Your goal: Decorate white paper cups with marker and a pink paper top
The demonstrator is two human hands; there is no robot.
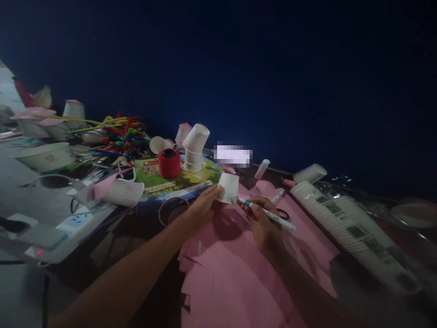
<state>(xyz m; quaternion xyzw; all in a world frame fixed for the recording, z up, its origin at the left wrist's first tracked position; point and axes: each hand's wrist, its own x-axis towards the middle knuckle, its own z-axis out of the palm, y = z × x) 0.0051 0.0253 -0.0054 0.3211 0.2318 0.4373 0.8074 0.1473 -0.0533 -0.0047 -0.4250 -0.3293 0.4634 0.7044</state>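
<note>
Nearest, at 6 o'clock: overlapping pink paper [232,282], both bare forearms above it, the right one blocking part of the sheets. At 8 o'clock, a white power strip [75,225] with a red light lit. Clock centre is the white paper cup [228,186], inverted, narrow end up, over the far part of the paper. Left hand [209,200]: grasping this cup by its left side, fingers hiding that edge. Right hand [261,225]: closed on a white and blue acrylic marker [273,217], nib at the cup's lower right; contact cannot be told. At 4 o'clock, a long stack of cups [344,223] in clear plastic lies aslant. At 3 o'clock, a second marker [278,196]; at 2, a small pink and white tube [262,169]. At 9, a cup on its side [126,192] with pink paper at its base. At 10, a red spool [170,164] stands on a green packet [145,180], just beside a leaning cup tower [193,146]; beyond, a tangle of coloured pipe cleaners [131,130]. Farthest, 12 o'clock: dark blue wall [239,68].
</note>
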